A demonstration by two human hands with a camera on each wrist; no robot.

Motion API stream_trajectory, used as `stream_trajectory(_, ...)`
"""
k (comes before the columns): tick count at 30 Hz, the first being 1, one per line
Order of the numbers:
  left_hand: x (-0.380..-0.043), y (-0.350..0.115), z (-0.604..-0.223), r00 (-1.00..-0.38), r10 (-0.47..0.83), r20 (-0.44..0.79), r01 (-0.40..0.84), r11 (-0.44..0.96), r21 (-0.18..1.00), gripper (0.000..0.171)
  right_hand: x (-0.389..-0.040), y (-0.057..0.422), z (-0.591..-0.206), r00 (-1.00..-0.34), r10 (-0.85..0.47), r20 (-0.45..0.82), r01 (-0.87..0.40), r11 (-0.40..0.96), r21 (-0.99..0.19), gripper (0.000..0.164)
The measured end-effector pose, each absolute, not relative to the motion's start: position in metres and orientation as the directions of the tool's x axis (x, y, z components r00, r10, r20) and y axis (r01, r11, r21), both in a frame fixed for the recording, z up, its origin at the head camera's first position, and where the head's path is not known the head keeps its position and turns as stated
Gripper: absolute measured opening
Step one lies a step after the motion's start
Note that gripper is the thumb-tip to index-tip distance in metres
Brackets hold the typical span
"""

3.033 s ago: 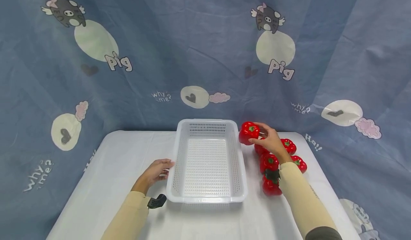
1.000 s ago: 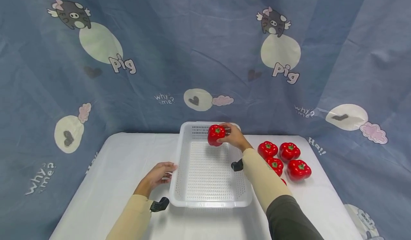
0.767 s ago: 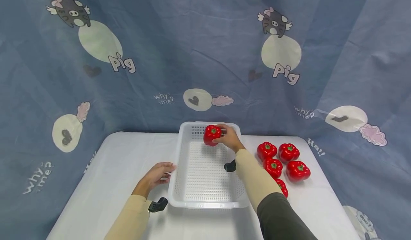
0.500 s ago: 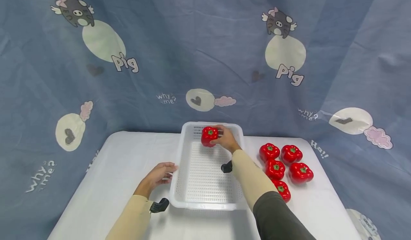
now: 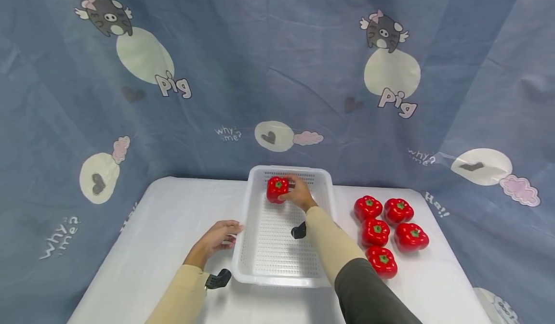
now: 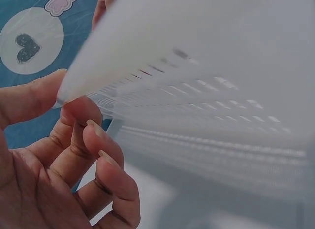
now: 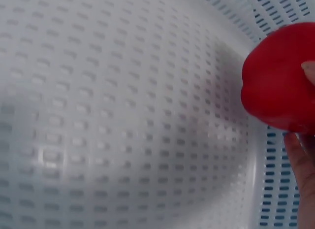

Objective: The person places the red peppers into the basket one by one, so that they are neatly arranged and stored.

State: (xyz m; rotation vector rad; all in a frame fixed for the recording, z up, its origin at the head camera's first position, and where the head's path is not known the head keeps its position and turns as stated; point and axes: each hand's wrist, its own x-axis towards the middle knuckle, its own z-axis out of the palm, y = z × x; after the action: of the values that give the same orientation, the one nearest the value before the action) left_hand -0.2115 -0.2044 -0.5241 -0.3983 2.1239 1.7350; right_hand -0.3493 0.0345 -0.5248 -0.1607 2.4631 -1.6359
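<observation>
The fingers [image 7: 301, 167] of the right hand [image 5: 300, 194] are spread just wide enough to span a red pepper [image 5: 277, 189], gripping it with the thumb on the near side. The pepper is inside the white basket [image 5: 286, 256], toward its far left corner, with its green stem facing up. Whether it touches the basket floor, I cannot tell. The left hand [image 5: 218, 237] pinches the basket's left rim between thumb and forefinger, its other fingers curled loosely below, outside the wall.

The basket is shallow, with small slots in its floor and walls. To its right, well apart from the right hand, are five more red peppers: three in a slanting row [image 5: 375, 232] nearest the basket and two [image 5: 411, 237] beyond them, all close together and with green stems showing. These peppers and the basket stand on a white counter [image 5: 191, 208].

Both forearms are in cream sleeves [image 5: 331, 242], the right one dark grey farther up, and a black device [image 5: 218, 279] sits at each wrist. Behind the counter hangs a blue cloth [image 5: 217, 49] printed with winged pigs, hearts, pink clouds and the words "pig" and "why me?".
</observation>
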Motion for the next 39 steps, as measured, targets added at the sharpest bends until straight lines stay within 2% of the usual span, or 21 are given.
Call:
stream_trajectory(18, -0.211, -0.202, -0.52, -0.89, -0.003, -0.455, -0.445, 0.22, 0.868, 0.028, -0.345, 0.016, -0.53, -0.983, -0.137, -0.124, 0.062, 0.39, -0.919, 0.066)
stream_trajectory(39, -0.214, -0.203, -0.524, -0.887, -0.004, -0.462, -0.45, 0.229, 0.863, 0.03, -0.346, 0.023, -0.518, -0.979, -0.169, -0.117, 0.028, 0.454, -0.89, 0.072)
